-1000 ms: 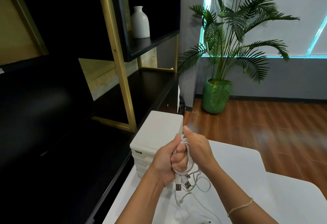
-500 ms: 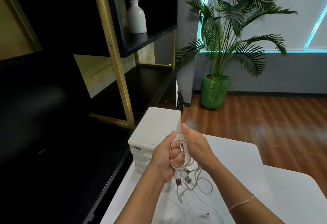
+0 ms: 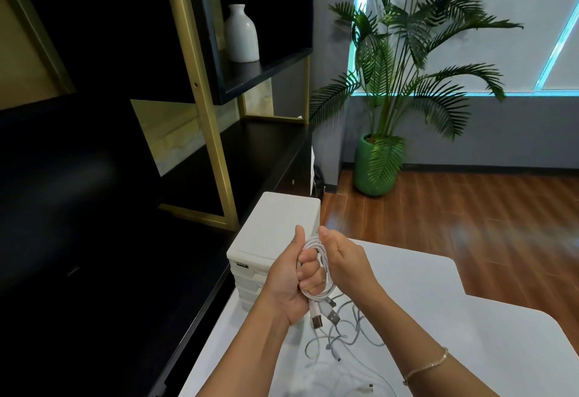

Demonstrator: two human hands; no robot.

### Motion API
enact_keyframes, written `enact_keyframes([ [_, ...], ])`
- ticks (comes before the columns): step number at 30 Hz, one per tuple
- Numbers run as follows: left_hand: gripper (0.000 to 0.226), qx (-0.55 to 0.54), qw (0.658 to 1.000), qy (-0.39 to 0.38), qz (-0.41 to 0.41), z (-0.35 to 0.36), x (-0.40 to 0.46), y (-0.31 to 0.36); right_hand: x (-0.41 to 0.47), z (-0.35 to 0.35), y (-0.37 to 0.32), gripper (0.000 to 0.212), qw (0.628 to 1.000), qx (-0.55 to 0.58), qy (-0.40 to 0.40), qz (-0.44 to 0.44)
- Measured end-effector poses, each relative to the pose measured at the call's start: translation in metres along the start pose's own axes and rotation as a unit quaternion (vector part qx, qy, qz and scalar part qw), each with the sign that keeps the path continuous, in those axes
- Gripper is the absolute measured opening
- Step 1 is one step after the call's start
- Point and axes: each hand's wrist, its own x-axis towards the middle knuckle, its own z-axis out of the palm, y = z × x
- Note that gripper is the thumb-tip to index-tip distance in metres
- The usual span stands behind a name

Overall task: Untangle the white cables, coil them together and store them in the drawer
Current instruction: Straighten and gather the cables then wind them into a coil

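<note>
Gripping white cables [image 3: 322,274] in both hands, drawer unit [image 3: 275,230] just behind

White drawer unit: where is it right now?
Head view: the white drawer unit stands on the white table, left of centre, just behind the left hand.

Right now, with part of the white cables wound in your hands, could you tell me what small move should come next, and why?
Probably another wrap: the right hand should draw up slack and lay one more loop onto the coil. The left hand grips the wound white cables, but loose lengths and plugs trail on the white table, and the drawer unit looks closed.
</note>
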Motion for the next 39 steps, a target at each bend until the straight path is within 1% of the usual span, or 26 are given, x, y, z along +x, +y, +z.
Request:
enact_keyframes([
  [5, 0.059, -0.003, 1.000, -0.017, 0.001, 0.001, 0.001, 0.002, 0.003, 0.000, -0.004, 0.040, 1.000, -0.016, 0.010, -0.002],
  [9, 0.049, -0.003, 0.999, -0.031, 0.009, -0.001, 0.002, 0.002, 0.001, 0.000, -0.004, 0.041, 1.000, -0.014, 0.008, -0.002],
  [11, 0.046, -0.021, 0.999, -0.050, 0.006, -0.002, 0.002, 0.002, 0.001, 0.000, -0.003, 0.045, 1.000, 0.019, -0.006, 0.017],
  [14, 0.045, -0.053, 0.995, -0.079, -0.013, -0.001, 0.003, 0.001, 0.001, -0.002, 0.001, 0.053, 0.991, 0.103, -0.039, 0.078],
  [18, 0.056, -0.099, 0.989, -0.102, -0.040, -0.002, 0.006, 0.004, 0.002, -0.006, 0.003, 0.051, 0.977, 0.167, -0.072, 0.106],
  [20, 0.060, -0.105, 0.988, -0.102, -0.045, -0.003, 0.009, 0.007, 0.004, -0.010, 0.002, 0.050, 0.974, 0.179, -0.080, 0.117],
  [23, 0.058, -0.097, 0.990, -0.094, -0.048, -0.003, 0.010, 0.007, 0.003, -0.015, -0.002, 0.046, 0.974, 0.168, -0.087, 0.124],
  [27, 0.057, -0.093, 0.991, -0.085, -0.051, -0.002, 0.011, 0.007, 0.001, -0.018, -0.004, 0.049, 0.978, 0.141, -0.099, 0.117],
  [29, 0.058, -0.103, 0.992, -0.068, -0.041, -0.001, 0.010, 0.008, 0.000, -0.019, -0.001, 0.050, 0.977, 0.130, -0.109, 0.126],
  [33, 0.060, -0.135, 0.990, -0.025, -0.014, -0.004, 0.013, 0.016, -0.009, -0.015, 0.003, 0.041, 0.974, 0.089, -0.138, 0.155],
  [35, 0.062, -0.147, 0.989, -0.008, 0.002, -0.007, 0.016, 0.018, -0.011, -0.015, 0.001, 0.035, 0.975, 0.062, -0.153, 0.149],
  [37, 0.061, -0.148, 0.989, 0.014, 0.012, -0.008, 0.019, 0.017, -0.011, -0.017, 0.000, 0.027, 0.977, -0.026, -0.188, 0.102],
  [38, 0.060, -0.142, 0.989, 0.027, 0.013, -0.008, 0.019, 0.014, -0.012, -0.018, 0.000, 0.024, 0.971, -0.091, -0.210, 0.069],
  [39, 0.058, -0.133, 0.990, 0.038, 0.014, -0.008, 0.020, 0.013, -0.013, -0.019, 0.000, 0.027, 0.960, -0.159, -0.226, 0.037],
])
